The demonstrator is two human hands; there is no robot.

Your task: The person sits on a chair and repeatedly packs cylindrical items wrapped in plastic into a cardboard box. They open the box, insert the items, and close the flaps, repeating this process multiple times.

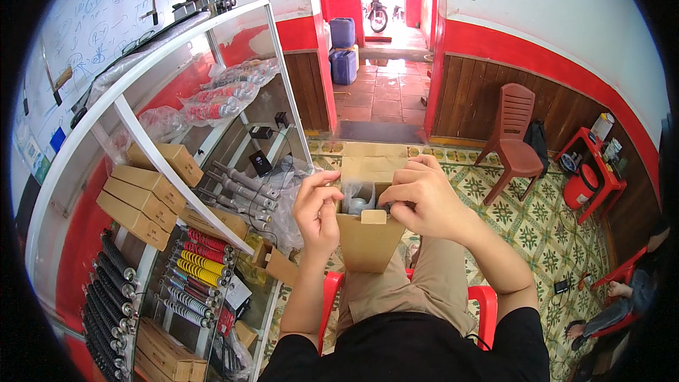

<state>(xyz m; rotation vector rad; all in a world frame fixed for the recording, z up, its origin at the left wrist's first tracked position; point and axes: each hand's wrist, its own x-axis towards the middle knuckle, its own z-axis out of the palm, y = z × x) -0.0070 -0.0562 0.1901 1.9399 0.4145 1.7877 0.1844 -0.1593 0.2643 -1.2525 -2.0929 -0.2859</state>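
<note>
A tall open cardboard box (371, 247) stands upright at my lap, its back flap raised and a small tab folded over its front rim. Inside, a grey rounded part (359, 204) shows through clear plastic; its lower portion is hidden. My left hand (316, 209) is curled against the box's left rim, thumb and fingers bent inward. My right hand (426, 199) reaches over the right rim with its fingers pinched together at the opening. Something small and dark is at those fingertips, too covered to name.
On my left, a glass display case (127, 113) holds shock absorbers (201, 265) and cartons (141, 201). A brown plastic chair (514, 134) and red table (601, 170) stand right. Blue jugs (344, 64) are by the doorway. Another person's leg (608, 315) shows at lower right.
</note>
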